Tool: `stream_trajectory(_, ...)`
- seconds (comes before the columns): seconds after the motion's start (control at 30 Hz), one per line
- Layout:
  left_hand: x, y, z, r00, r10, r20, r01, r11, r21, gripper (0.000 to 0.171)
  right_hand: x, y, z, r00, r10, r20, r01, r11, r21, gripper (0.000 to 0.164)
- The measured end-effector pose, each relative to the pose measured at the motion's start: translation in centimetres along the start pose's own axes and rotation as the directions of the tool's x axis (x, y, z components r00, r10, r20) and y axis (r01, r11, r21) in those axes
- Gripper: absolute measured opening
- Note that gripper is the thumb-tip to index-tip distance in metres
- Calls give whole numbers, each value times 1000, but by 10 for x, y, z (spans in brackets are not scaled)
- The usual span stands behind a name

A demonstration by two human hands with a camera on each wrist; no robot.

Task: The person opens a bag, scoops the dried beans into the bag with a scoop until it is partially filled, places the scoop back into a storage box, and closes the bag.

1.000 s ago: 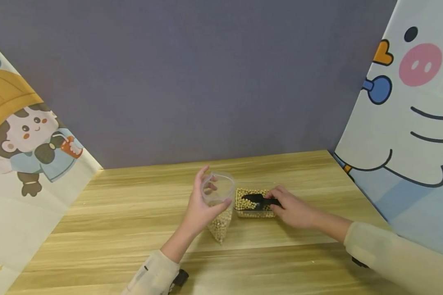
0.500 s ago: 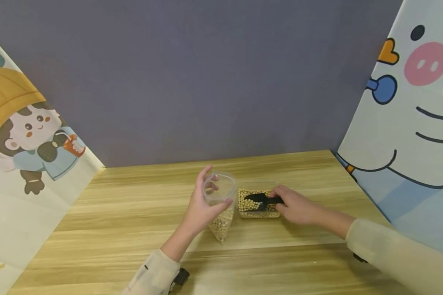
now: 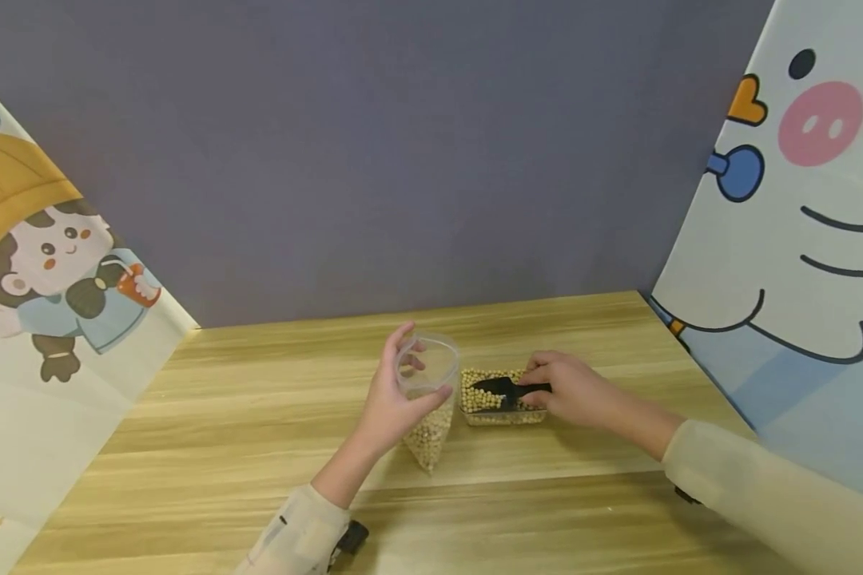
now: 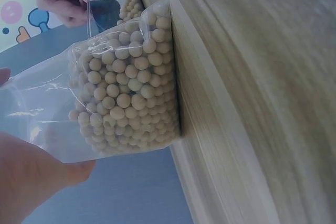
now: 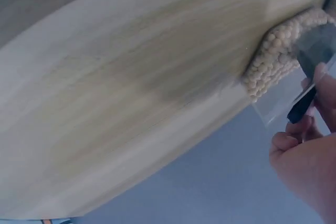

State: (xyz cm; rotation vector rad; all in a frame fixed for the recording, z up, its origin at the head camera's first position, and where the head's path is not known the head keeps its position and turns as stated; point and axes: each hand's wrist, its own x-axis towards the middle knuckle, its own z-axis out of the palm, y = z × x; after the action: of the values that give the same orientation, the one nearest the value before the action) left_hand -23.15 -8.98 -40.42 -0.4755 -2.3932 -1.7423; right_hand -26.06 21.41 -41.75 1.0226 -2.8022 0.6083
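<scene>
A clear plastic bag [image 4: 125, 85], partly filled with round pale beans that look like soybeans, stands upright on the table with its mouth open. My left hand [image 3: 391, 399] grips the upper bag, thumb on the near side and fingers on the far side. To the right, a clear rectangular box [image 3: 505, 419] holds more of these beans [image 3: 475, 398]. My right hand [image 3: 575, 393] pinches the handle of a small black scoop [image 3: 499, 388], whose blade lies in the box among the beans. In the right wrist view, the box wall partly covers the scoop [image 5: 314, 51].
The wood-grain table [image 3: 244, 431] extends left of the bag and in front of both hands. A grey panel [image 3: 403, 160] rises behind it. Cartoon-printed panels stand at the left [image 3: 65, 271] and right [image 3: 798, 239].
My right hand has shifted its fingers on the scoop handle, its knuckles now a little higher. The scoop stays in the box. My left hand and the bag hold nearly still.
</scene>
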Motion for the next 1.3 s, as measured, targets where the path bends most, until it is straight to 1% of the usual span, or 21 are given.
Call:
stream_trajectory(0.1, 0, -1, -1, 1000, -8, -1, 8, 1000, -3, 106, 2, -2, 2, 1000, 13, 21, -14, 998, 65, 27)
stream_trajectory(0.23, -1, -1, -2, 1000, -7, 4, 7, 1000, -9, 105, 1, -2, 3, 999, 36, 8, -37, 994, 102, 27)
stream_trajectory(0.33, -1, 0, -3, 1000, -10, 5, 10, 1000, -16, 105, -3, 1, 2, 997, 83, 1, -83, 989, 124, 28)
stream_trajectory(0.43, 0, -1, -3, 1000, -12, 1, 12, 1000, -17, 105, -7, 5, 1, 990, 142, -9, -139, 977, 164, 29)
stream_trajectory(0.57, 1, 0, -3, 1000, -6, 5, 6, 1000, -18, 105, -13, 11, 2, 978, 203, -39, -188, 953, 239, 29)
stream_trajectory(0.67, 2, -1, -3, 1000, -7, 10, 7, 1000, -20, 106, -17, 15, 4, 971, 228, -73, -200, 940, 275, 30)
stream_trajectory(0.73, 2, -2, -3, 1000, -4, 11, 4, 1000, -22, 106, -18, 16, 4, 967, 234, -102, -197, 938, 285, 30)
stream_trajectory(0.83, 3, -4, -3, 1000, 25, 9, -24, 999, -23, 104, -20, 19, -2, 963, 235, -132, -192, 941, 277, 30)
stream_trajectory(0.93, 4, -3, -5, 998, 56, 7, -56, 998, -23, 103, -19, 19, -17, 962, 231, -146, -190, 949, 251, 30)
stream_trajectory(1.03, 5, -3, -6, 998, 67, 15, -67, 997, -34, 103, -13, 15, -41, 963, 225, -146, -191, 958, 214, 30)
stream_trajectory(1.17, 6, -4, -7, 996, 82, 41, -81, 996, -39, 103, 0, 2, -79, 973, 182, -142, -159, 974, 161, 27)
stream_trajectory(1.23, 7, -4, -7, 994, 89, 57, -87, 996, -36, 103, 8, -7, -94, 979, 148, -141, -130, 983, 131, 26)
stream_trajectory(1.3, 8, -5, -7, 993, 95, 71, -93, 995, -31, 103, 15, -16, -107, 985, 123, -122, -111, 989, 98, 25)
